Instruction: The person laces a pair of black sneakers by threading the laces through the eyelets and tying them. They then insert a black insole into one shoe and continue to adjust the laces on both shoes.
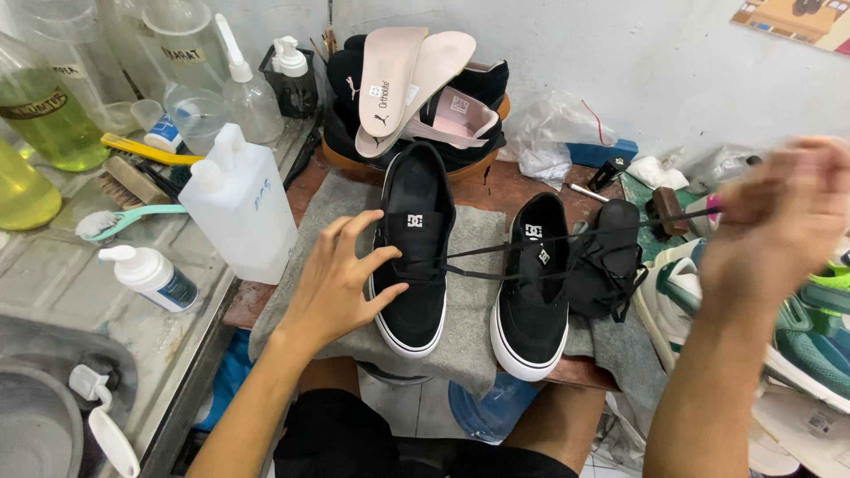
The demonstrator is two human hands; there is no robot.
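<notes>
Two black sneakers with white soles stand side by side on a grey cloth [469,327]. My left hand [341,279] rests with spread fingers against the side of the left sneaker [413,257], steadying it. My right hand [784,212], blurred, is raised at the right and pinches the end of a black shoelace [567,239]. The lace stretches taut from that hand across the right sneaker [531,301] to the eyelets of the left sneaker.
A white plastic jug [239,208], pump bottles, brushes and liquid bottles crowd the metal counter at the left. Pale insoles [403,75] lie on black shoes behind. A black bundle [611,261] sits beside the right sneaker. Green-and-white sneakers [797,336] lie at the right.
</notes>
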